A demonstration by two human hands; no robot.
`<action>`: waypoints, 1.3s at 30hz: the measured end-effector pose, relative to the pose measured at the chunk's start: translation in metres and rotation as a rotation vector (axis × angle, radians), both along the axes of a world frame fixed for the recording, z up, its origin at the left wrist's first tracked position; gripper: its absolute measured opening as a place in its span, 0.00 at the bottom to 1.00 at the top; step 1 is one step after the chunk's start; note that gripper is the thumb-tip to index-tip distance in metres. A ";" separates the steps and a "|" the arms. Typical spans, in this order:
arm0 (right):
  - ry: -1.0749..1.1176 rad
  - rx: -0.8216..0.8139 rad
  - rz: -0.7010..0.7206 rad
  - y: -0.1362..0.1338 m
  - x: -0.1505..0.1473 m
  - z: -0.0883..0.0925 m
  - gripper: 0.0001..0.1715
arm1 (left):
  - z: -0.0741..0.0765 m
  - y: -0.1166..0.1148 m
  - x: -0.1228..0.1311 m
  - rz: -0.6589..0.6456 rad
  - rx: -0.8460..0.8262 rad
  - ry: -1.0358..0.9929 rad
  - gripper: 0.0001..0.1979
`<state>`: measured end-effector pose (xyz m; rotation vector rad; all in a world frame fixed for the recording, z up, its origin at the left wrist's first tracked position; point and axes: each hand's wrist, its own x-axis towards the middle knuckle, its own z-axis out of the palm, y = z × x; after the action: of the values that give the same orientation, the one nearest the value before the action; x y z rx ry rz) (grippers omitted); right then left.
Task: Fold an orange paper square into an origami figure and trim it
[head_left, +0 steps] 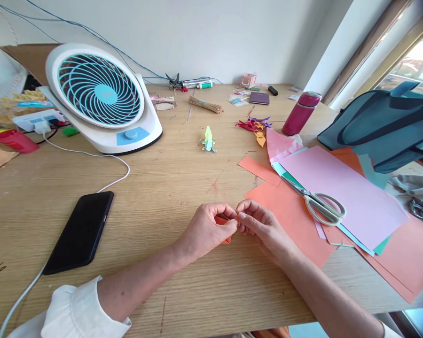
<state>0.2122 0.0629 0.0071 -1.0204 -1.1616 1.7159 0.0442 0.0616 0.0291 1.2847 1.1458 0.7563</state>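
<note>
My left hand [206,230] and my right hand [261,225] meet at the middle of the wooden desk [169,183]. Both pinch a small folded piece of orange paper [223,221], which is mostly hidden under the fingers. The fingertips of both hands press together on its upper edge. A sheet of orange paper [289,211] lies just right of my right hand.
A black phone [81,230] on a white cable lies to the left. A white and teal fan [102,96] stands at the back left. Scissors [319,202] rest on pink paper [341,188] to the right. A small green paper figure [208,139], a magenta bottle [300,112] and a blue bag [384,122] stand further back.
</note>
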 end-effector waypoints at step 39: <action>-0.071 0.178 0.007 -0.002 0.002 -0.001 0.19 | 0.006 0.004 -0.004 0.039 0.204 -0.036 0.07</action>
<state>0.2146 0.0604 0.0058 -0.9750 -1.3390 1.5606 0.0399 0.0654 0.0346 1.4145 1.0892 0.9405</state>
